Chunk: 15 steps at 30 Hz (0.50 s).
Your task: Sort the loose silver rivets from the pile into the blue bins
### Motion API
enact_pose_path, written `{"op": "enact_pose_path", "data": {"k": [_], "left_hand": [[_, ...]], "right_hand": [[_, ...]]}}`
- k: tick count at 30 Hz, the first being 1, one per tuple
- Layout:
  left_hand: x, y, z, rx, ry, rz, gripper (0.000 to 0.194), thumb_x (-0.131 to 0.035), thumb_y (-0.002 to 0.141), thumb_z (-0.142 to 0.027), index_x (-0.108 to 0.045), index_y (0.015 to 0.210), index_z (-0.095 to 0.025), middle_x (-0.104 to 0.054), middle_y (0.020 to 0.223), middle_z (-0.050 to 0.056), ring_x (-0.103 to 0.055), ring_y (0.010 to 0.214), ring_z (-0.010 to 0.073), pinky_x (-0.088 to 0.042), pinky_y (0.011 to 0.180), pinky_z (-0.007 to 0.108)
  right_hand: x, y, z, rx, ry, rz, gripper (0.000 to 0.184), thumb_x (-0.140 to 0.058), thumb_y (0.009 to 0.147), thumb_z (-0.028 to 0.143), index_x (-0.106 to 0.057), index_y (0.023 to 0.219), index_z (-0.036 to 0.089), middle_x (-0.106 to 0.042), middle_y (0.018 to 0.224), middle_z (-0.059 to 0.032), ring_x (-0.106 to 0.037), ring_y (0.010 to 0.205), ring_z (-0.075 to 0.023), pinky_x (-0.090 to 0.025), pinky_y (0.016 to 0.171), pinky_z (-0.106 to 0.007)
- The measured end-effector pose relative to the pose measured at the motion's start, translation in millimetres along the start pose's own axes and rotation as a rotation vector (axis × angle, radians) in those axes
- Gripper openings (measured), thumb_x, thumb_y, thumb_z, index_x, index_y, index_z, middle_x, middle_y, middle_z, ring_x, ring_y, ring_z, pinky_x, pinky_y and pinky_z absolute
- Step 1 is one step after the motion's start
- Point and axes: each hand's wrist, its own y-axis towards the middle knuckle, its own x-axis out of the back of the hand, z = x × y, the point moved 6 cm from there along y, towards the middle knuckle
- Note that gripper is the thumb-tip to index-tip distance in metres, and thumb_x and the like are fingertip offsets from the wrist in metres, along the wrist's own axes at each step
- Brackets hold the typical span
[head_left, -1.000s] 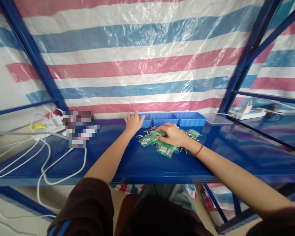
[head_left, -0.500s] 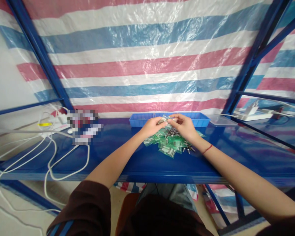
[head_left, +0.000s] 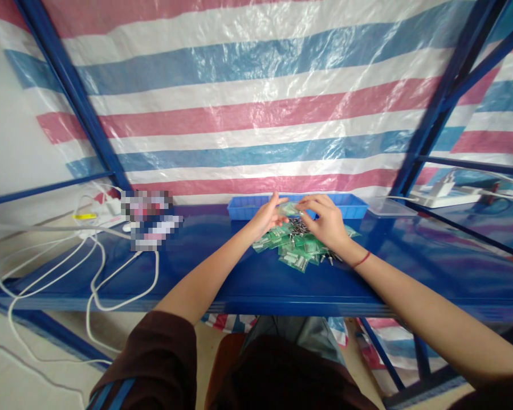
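A small clear, greenish plastic bag (head_left: 289,209) hangs above the pile, its right end pinched between the thumb and fingers of my right hand (head_left: 328,222). My left hand (head_left: 265,218) is just left of the bag, thumb raised and fingers apart; whether a fingertip touches the bag I cannot tell. Below both hands lies a heap of green-tinted plastic bags (head_left: 297,259) with small silvery metal parts inside. Loose dark metal pieces (head_left: 298,226) that look like screws sit in the middle of the heap, partly hidden by my right hand.
Behind the heap stands a long blue plastic bin (head_left: 243,209), with a clear lid or tray (head_left: 391,207) at its right. White cables (head_left: 98,279) and a power strip (head_left: 105,225) occupy the left side. Another power strip (head_left: 447,196) lies at right, near the blue frame.
My left hand has opened, its fingers spreading away from the small bag. My right hand keeps its pinch on it and has moved slightly right. The camera view has shifted a little.
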Motion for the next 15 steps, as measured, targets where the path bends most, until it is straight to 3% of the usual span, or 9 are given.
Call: {"op": "enact_pose_path", "data": {"k": [3, 5, 7, 10, 12, 15], "left_hand": [[0.5, -1.4, -2.9, -0.086, 0.028, 0.008, 0.050, -0.065, 0.077, -0.040, -0.052, 0.121, -0.019, -0.066, 0.091, 0.006, -0.061, 0.071, 0.0127, -0.048, 0.066, 0.025], [4.1, -0.2, -4.7, -0.156, 0.070, -0.034, 0.057, -0.069, 0.073, -0.031, -0.048, 0.125, -0.020, -0.065, 0.087, 0.003, -0.060, 0.071, 0.0124, -0.048, 0.071, 0.028], [9.9, 1.6, -7.9, -0.232, 0.097, -0.113, 0.052, -0.068, 0.074, -0.027, -0.048, 0.121, -0.019, -0.064, 0.085, 0.002, -0.060, 0.072, 0.0129, -0.048, 0.073, 0.029], [14.9, 1.4, -16.4, -0.366, 0.167, -0.198, 0.029, -0.065, 0.076, -0.024, -0.055, 0.102, -0.016, -0.064, 0.086, 0.003, -0.061, 0.079, 0.0145, -0.048, 0.077, 0.030], [12.1, -1.5, -22.5, -0.447, 0.284, -0.189, 0.017, -0.064, 0.076, -0.023, -0.056, 0.090, -0.016, -0.065, 0.086, 0.004, -0.061, 0.084, 0.0159, -0.047, 0.082, 0.032], [-1.4, -9.1, -28.9, -0.549, 0.499, -0.064, 0.005, -0.062, 0.077, -0.021, -0.057, 0.077, -0.018, -0.066, 0.091, 0.005, -0.061, 0.092, 0.0175, -0.043, 0.089, 0.037]], "right_hand": [[-1.3, 0.4, 1.9, 0.010, -0.013, 0.007, 0.017, -0.051, 0.080, 0.015, -0.065, 0.085, 0.022, -0.060, 0.094, -0.0078, -0.056, 0.091, -0.0233, -0.045, 0.082, -0.042], [-4.2, -0.8, -2.6, -0.065, 0.023, 0.016, 0.019, -0.052, 0.080, 0.019, -0.064, 0.094, 0.022, -0.058, 0.096, -0.0082, -0.057, 0.086, -0.0219, -0.047, 0.076, -0.040], [-8.6, -4.0, -12.6, -0.232, 0.112, 0.021, 0.025, -0.053, 0.081, 0.027, -0.058, 0.104, 0.020, -0.059, 0.092, -0.0074, -0.057, 0.073, -0.0190, -0.048, 0.066, -0.036], [-21.0, -12.7, -26.6, -0.524, 0.351, 0.070, 0.032, -0.046, 0.086, 0.044, -0.051, 0.106, 0.020, -0.060, 0.069, -0.0019, -0.054, 0.056, -0.0158, -0.046, 0.054, -0.031], [-31.3, -17.1, -28.8, -0.656, 0.541, 0.131, 0.037, -0.038, 0.088, 0.054, -0.049, 0.103, 0.021, -0.057, 0.059, 0.0010, -0.053, 0.052, -0.0157, -0.045, 0.049, -0.030], [-39.9, -17.9, -27.0, -0.742, 0.730, 0.188, 0.039, -0.039, 0.086, 0.058, -0.051, 0.093, 0.022, -0.056, 0.059, 0.0007, -0.055, 0.054, -0.0160, -0.045, 0.048, -0.029]]}}
